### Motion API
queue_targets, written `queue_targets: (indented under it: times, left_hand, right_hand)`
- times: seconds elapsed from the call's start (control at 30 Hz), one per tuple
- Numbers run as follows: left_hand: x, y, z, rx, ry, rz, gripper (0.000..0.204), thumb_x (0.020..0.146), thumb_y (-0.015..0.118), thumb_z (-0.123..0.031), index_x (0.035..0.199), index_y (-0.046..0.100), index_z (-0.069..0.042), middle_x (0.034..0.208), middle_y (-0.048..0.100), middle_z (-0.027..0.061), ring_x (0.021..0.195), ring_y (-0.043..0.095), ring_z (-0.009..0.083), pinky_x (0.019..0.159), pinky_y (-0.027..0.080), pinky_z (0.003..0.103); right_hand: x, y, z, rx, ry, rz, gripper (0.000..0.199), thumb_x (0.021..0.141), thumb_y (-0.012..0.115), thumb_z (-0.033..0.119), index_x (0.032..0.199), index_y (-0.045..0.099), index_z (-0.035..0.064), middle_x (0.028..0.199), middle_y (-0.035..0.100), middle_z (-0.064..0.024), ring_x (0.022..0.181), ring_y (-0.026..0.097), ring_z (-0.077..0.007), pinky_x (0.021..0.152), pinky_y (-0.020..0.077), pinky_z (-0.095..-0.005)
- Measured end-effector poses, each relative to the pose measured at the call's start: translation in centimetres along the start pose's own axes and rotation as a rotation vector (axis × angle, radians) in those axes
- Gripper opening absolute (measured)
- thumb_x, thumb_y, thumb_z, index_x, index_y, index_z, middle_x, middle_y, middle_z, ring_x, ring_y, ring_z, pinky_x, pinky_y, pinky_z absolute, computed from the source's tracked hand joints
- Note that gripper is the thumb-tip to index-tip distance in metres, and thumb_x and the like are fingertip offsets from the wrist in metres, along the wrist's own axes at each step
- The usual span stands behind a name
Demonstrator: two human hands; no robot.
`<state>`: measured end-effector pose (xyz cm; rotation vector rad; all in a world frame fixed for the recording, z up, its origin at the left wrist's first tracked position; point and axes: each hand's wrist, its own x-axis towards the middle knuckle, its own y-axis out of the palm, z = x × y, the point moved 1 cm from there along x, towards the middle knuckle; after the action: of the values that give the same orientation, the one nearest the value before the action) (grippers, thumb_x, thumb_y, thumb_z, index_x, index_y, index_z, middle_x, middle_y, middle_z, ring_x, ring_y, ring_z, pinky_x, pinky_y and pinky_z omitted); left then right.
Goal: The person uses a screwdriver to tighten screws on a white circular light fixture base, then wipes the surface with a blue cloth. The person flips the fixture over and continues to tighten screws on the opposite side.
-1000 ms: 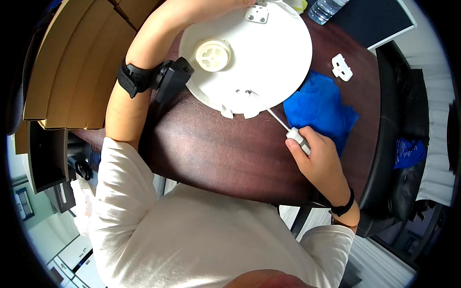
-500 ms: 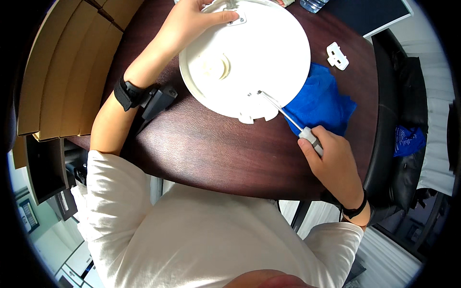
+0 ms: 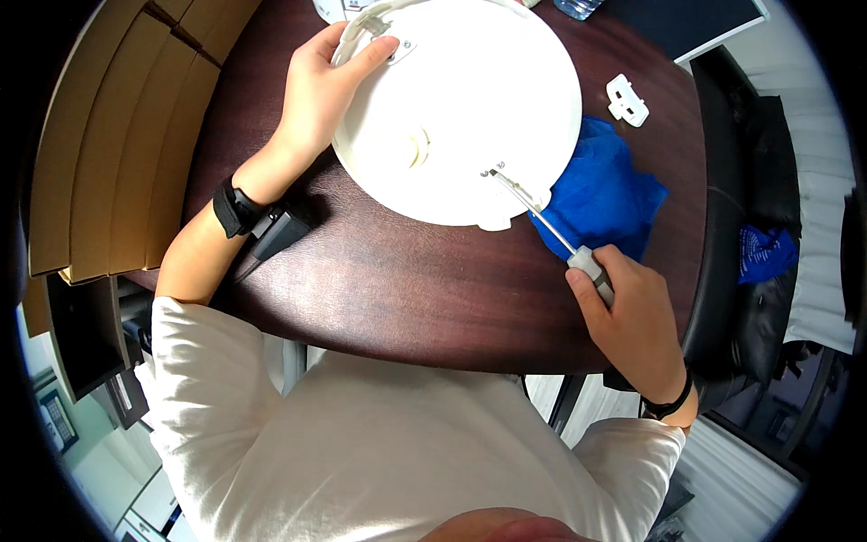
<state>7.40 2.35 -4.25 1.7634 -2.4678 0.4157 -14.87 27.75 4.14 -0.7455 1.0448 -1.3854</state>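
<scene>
A white round plastic cover (image 3: pixel 470 99), with a raised rim and a ring-shaped boss, lies on the dark brown table. My left hand (image 3: pixel 325 86) grips its upper left rim, the thumb pressed on the inner face beside a small screwed plate (image 3: pixel 404 47). In my right hand (image 3: pixel 632 312) is a screwdriver (image 3: pixel 589 264) with a grey handle and a long metal shaft. Its tip rests at or just above the cover's lower right part, close to two small screws (image 3: pixel 492 170). Whether the tip sits in a screw, I cannot tell.
A blue cloth (image 3: pixel 601 194) lies partly under the cover's right side. Beyond it is a small white plastic bracket (image 3: pixel 627 101). A black device (image 3: pixel 282 233) sits by my left wrist. Cardboard boxes (image 3: pixel 108 135) line the left edge; a clear bottle (image 3: pixel 578 7) stands at the far side.
The cover has turned counterclockwise, its plate and bottom tabs shifting round. My left hand has moved left and nearer with the rim. The screwdriver tip now lies nearer the other screw.
</scene>
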Motion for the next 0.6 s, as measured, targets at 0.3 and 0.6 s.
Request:
queue_targets:
  times: [0.3, 0.6]
  left_hand:
    - [-0.7, 0.2, -1.4, -0.006, 0.050, -0.028, 0.035, 0.090, 0.071, -0.028, 0.108, 0.064, 0.001, 0.091, 0.069, 0.0069, 0.077, 0.066, 0.0099, 0.068, 0.054, 0.022]
    - [-0.1, 0.3, -3.7, 0.164, 0.137, 0.021, 0.035, 0.091, 0.070, -0.027, 0.113, 0.064, 0.000, 0.094, 0.070, 0.0092, 0.078, 0.069, 0.0132, 0.068, 0.057, 0.025]
  right_hand:
    - [-0.5, -0.4, 0.3, -0.011, 0.014, -0.020, 0.026, 0.093, 0.062, 0.026, 0.088, 0.059, 0.0006, 0.070, 0.063, -0.0162, 0.053, 0.061, -0.0260, 0.047, 0.0441, -0.0334]
    - [-0.5, -0.1, 0.0, -0.024, 0.011, -0.048, 0.027, 0.094, 0.061, 0.027, 0.089, 0.060, 0.0003, 0.071, 0.063, -0.0158, 0.055, 0.062, -0.0256, 0.049, 0.0453, -0.0340]
